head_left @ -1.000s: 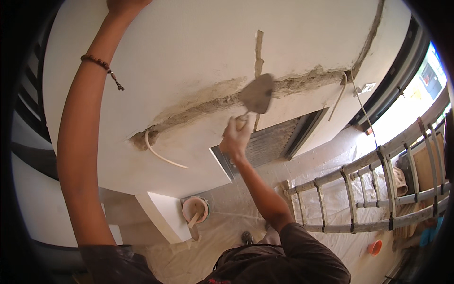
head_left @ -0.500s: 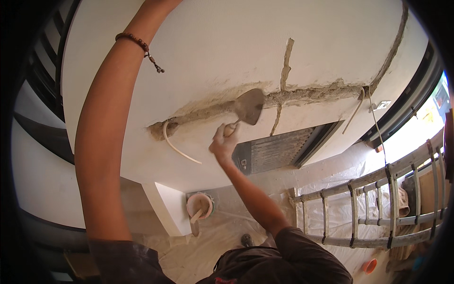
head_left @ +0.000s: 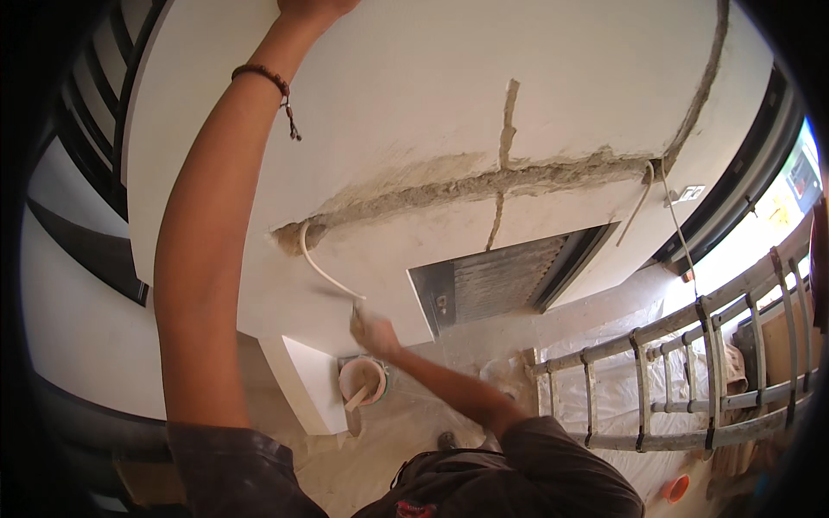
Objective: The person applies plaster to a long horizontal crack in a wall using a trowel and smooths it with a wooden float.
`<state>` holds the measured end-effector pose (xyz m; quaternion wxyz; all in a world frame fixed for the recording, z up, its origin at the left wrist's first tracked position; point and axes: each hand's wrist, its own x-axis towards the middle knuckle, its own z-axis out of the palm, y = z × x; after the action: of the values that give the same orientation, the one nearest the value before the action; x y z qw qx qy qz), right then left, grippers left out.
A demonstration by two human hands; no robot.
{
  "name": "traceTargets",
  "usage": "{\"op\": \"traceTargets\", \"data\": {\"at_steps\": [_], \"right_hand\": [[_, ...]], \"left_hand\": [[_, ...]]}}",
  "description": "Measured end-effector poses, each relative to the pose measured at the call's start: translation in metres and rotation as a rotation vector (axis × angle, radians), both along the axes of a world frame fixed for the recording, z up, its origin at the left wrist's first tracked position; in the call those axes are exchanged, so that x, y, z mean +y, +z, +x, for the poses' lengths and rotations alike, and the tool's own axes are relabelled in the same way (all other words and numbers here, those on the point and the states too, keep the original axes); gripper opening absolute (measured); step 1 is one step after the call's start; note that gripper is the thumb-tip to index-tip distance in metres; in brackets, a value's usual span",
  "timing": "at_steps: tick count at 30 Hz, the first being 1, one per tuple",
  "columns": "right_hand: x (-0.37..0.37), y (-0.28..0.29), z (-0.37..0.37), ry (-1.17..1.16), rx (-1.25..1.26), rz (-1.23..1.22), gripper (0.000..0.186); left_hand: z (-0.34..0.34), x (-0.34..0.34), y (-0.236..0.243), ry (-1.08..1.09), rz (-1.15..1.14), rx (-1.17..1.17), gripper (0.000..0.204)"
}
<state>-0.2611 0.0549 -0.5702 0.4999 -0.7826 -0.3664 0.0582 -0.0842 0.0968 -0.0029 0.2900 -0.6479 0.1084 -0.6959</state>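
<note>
My left hand (head_left: pixel 315 7) is raised against the white wall (head_left: pixel 414 104) at the top edge, its fingers out of view; a beaded bracelet circles that wrist. My right hand (head_left: pixel 376 332) is low, blurred, closed on the trowel's handle (head_left: pixel 358 318), with the blade not clearly visible. Beside it a loose pale cable (head_left: pixel 324 272) hangs from the left end of a rough horizontal groove (head_left: pixel 432 190) cut across the wall. A short vertical groove (head_left: pixel 509 112) crosses that one. Below my right hand stands a bucket (head_left: pixel 352 371) with a wooden stick in it.
An aluminium ladder (head_left: pixel 639 371) lies across the lower right, over plastic sheeting (head_left: pixel 311 466). A small orange container (head_left: pixel 676 488) is near the bottom right. A dark metal door (head_left: pixel 492 281) shows below the grooves, a bright opening at right, dark railings (head_left: pixel 99 112) at left.
My right hand has dropped from the horizontal groove to beside the cable's lower end, and the trowel blade has gone from clear view. My left arm appears further right as the view has shifted.
</note>
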Motion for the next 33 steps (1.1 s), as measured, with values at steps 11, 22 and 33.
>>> {"op": "traceTargets", "data": {"at_steps": [11,22,33], "right_hand": [[-0.425,-0.337,-0.058,0.052,0.296,-0.805,0.044],[-0.308,0.095,0.121,-0.329,-0.091,-0.102,0.036],[-0.239,0.248,0.205,0.054,-0.594,-0.556,0.036]], "left_hand": [[0.016,-0.024,-0.007,-0.005,-0.134,0.006,0.065],[0.001,-0.005,-0.018,0.008,-0.133,0.036,0.065],[0.007,-0.001,-0.022,0.004,-0.129,-0.018,0.057]]}}
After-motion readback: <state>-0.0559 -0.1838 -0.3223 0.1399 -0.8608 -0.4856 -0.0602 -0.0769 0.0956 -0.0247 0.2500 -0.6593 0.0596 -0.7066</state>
